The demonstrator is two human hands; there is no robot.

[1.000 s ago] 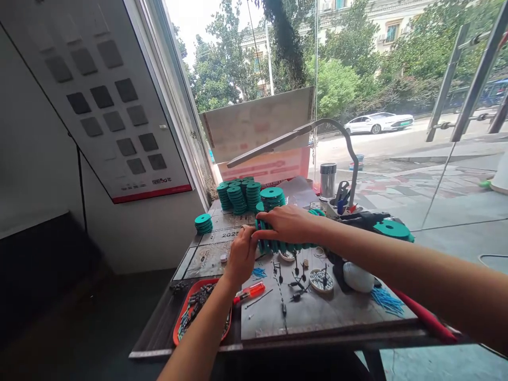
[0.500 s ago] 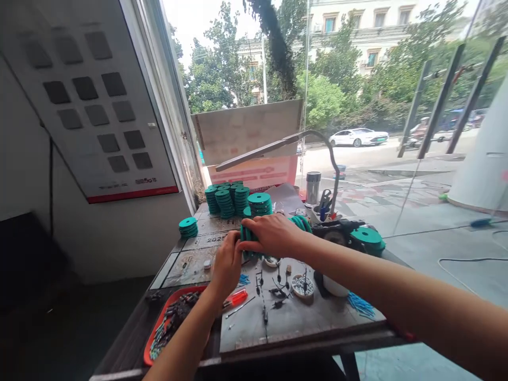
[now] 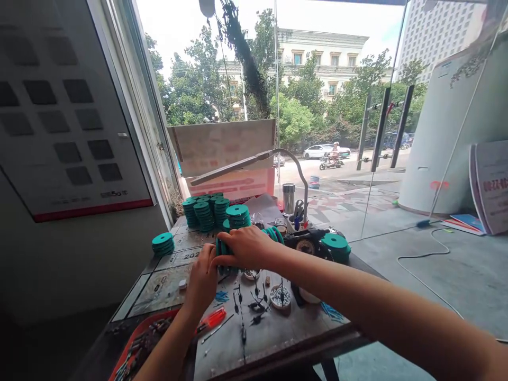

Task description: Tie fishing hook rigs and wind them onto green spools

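My right hand (image 3: 250, 246) reaches across the workbench and is closed over a row of green foam spools (image 3: 219, 247) standing on edge. My left hand (image 3: 201, 276) is closed against the left end of the same row, its fingertips meeting my right hand there. Much of the held row is hidden behind my fingers. More green spools (image 3: 274, 234) stand on edge just past my right wrist. Behind my hands rises a stack of flat green spools (image 3: 237, 212). Small black parts with thin stems (image 3: 243, 333) lie on the bench in front.
Several green stacks (image 3: 203, 216) stand at the back left, a short stack (image 3: 163, 243) at the left edge. A red tray (image 3: 133, 338), a red-handled screwdriver (image 3: 216, 317), a dish of small beads (image 3: 280, 297) and blue strips (image 3: 332, 312) lie nearer. A lamp (image 3: 238, 168) arches overhead.
The view has turned to the right and up, so the bench sits further left and lower. Both hands keep their hold on the spools. A scooter rider has come into view outside.
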